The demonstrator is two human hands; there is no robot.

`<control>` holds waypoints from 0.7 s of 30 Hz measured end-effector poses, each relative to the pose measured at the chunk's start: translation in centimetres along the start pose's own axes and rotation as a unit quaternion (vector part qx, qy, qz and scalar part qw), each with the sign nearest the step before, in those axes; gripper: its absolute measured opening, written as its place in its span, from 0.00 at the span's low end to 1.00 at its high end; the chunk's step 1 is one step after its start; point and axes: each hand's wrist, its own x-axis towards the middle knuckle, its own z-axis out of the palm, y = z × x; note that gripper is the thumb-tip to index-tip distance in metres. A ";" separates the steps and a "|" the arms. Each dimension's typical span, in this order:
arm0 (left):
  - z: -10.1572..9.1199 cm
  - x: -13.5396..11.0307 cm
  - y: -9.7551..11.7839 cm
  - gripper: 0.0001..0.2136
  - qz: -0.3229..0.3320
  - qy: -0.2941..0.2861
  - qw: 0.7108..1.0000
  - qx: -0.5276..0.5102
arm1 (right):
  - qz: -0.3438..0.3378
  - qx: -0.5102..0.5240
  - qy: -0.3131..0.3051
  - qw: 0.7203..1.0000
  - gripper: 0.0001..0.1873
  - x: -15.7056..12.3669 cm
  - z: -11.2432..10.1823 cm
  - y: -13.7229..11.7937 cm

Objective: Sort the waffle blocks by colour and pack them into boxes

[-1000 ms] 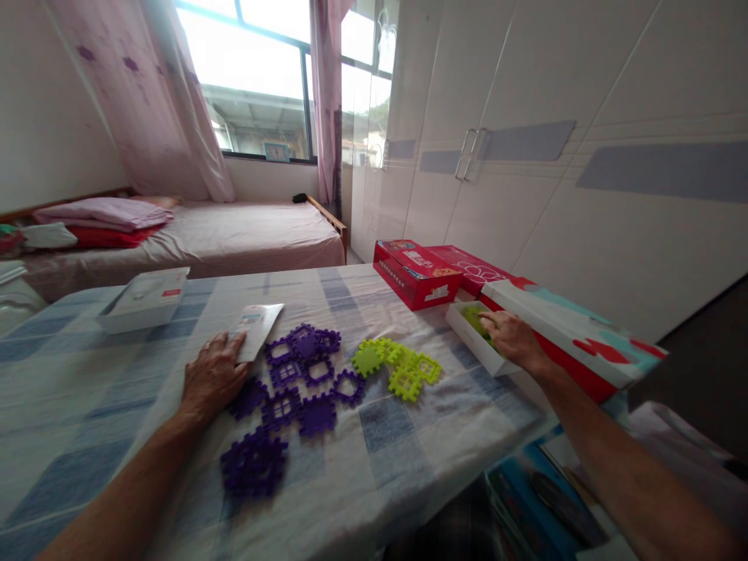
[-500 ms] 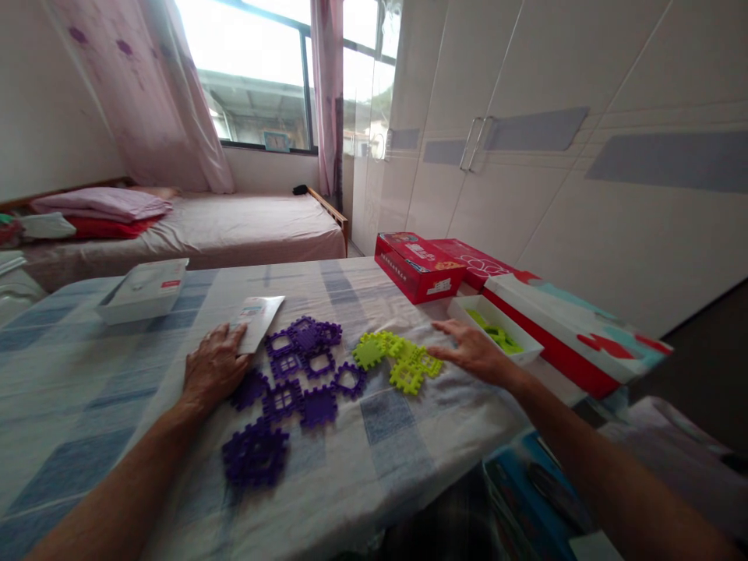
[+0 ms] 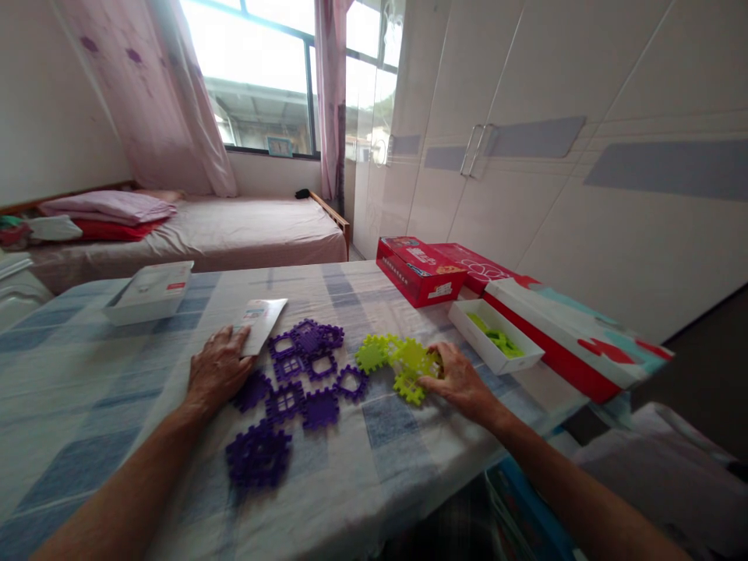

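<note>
Several purple interlocking tiles (image 3: 304,378) lie spread on the checked tablecloth (image 3: 87,405), with a stacked purple clump (image 3: 258,456) nearer me. My left hand (image 3: 217,370) rests flat beside them, fingers out, touching a purple tile and the edge of a white leaflet (image 3: 260,323). To the right lies a cluster of lime-green tiles (image 3: 393,358). My right hand (image 3: 459,379) is at the cluster's right edge, fingers curled onto a green tile. A white tray (image 3: 495,336) behind that hand holds a few more green tiles.
A red box (image 3: 419,270) and a long red-and-white box lid (image 3: 576,335) sit at the table's right end. A flat white box (image 3: 150,290) lies at the far left. Behind the table are a bed (image 3: 192,234), a window and white wardrobe doors (image 3: 526,148).
My right hand came out of the white tray, swept left across the table and now curls onto the green tile cluster. My left hand has stayed put.
</note>
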 end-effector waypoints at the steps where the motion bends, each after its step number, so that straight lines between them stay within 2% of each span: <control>1: 0.0 0.0 0.0 0.26 -0.001 -0.002 1.000 0.004 | 0.013 0.016 -0.002 1.000 0.16 0.0 0.1 0.0; 4: -0.2 0.0 0.1 0.26 -0.006 -0.011 1.000 0.012 | 0.038 0.060 0.004 0.997 0.10 0.3 -0.2 0.3; 7: -0.3 0.0 0.1 0.26 -0.002 -0.017 1.000 0.012 | 0.050 0.100 0.061 0.992 0.12 0.7 -1.6 1.4; 10: -0.4 0.0 0.1 0.25 0.005 -0.015 1.000 0.010 | 0.092 0.123 0.147 0.977 0.16 1.0 -4.0 3.8; 13: -0.5 0.0 0.1 0.25 0.005 -0.011 1.000 -0.001 | 0.122 0.124 0.200 0.964 0.19 1.5 -6.6 7.2; 17: -0.4 0.0 0.0 0.24 0.011 -0.007 1.000 -0.017 | 0.146 0.070 0.209 0.964 0.18 2.9 -8.5 11.1; 19: -0.2 0.0 -0.1 0.24 0.017 -0.001 1.000 -0.020 | 0.156 0.013 0.187 0.970 0.19 3.5 -8.6 11.9; 21: -0.1 0.1 -0.2 0.24 0.019 0.003 1.000 -0.021 | 0.144 -0.067 0.197 0.968 0.21 3.7 -8.4 11.8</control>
